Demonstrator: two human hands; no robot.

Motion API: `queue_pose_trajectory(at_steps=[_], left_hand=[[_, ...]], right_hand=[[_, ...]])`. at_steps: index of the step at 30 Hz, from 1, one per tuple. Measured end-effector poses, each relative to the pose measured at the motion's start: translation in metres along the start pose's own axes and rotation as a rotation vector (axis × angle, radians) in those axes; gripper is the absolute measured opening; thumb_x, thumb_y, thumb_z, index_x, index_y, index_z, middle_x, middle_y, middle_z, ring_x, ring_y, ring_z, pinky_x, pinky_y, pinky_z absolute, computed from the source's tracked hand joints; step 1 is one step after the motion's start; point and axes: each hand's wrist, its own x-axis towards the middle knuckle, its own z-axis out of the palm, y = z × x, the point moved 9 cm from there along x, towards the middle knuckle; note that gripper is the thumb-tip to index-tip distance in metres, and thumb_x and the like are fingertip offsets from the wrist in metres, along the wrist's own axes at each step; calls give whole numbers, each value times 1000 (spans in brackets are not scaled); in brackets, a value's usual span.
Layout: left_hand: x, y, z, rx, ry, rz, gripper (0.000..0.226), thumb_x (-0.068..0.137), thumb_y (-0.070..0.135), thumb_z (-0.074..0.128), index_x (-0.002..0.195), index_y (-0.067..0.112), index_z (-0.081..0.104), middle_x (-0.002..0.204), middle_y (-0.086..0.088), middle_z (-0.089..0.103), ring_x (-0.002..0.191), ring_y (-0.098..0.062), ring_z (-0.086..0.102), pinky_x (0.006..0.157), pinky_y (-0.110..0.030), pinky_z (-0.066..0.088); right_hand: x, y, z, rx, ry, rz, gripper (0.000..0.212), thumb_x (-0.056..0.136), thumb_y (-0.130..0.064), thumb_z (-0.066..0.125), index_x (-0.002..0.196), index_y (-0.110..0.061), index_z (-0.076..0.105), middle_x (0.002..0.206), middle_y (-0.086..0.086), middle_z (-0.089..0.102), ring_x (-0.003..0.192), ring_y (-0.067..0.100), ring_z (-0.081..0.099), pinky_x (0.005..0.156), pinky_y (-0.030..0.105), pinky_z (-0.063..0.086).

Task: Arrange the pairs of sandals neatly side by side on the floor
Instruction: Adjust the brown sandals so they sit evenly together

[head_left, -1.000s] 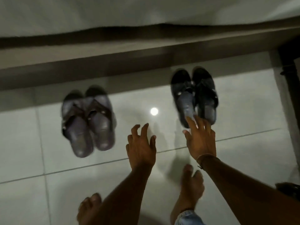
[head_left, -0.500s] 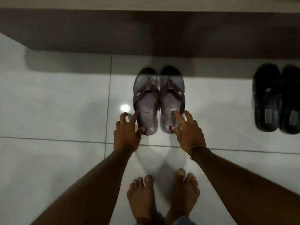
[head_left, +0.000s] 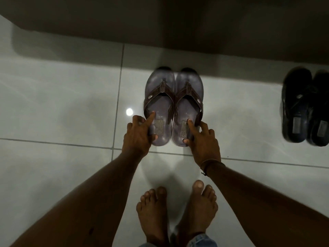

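A pair of grey sandals with brown straps stands side by side on the white tile floor, toes pointing away from me. My left hand (head_left: 139, 135) grips the heel of the left grey sandal (head_left: 158, 104), index finger on its footbed. My right hand (head_left: 203, 139) grips the heel of the right grey sandal (head_left: 188, 104) the same way. A pair of black sandals (head_left: 305, 107) stands together at the right edge, untouched.
A dark low ledge or wall base (head_left: 160, 24) runs across the top, just beyond the sandals' toes. My bare feet (head_left: 176, 211) stand right behind my hands. Glossy tile floor (head_left: 53, 107) stretches to the left.
A second ago my hands were open in the air near the black pair. The view swung left; both hands now hold the heels of the grey sandals.
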Motion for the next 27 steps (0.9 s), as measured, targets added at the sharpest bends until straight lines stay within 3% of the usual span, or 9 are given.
queue_pose_trajectory(at_steps=[27], left_hand=[[-24, -18, 15, 42, -23, -31, 81, 92, 51, 69, 159, 40, 26, 152, -14, 34, 133, -41, 42, 100, -54, 51]], right_hand=[[-28, -5, 17, -5, -16, -34, 74, 98, -53, 55, 160, -34, 19, 160, 12, 31, 130, 35, 45, 100, 47, 51]])
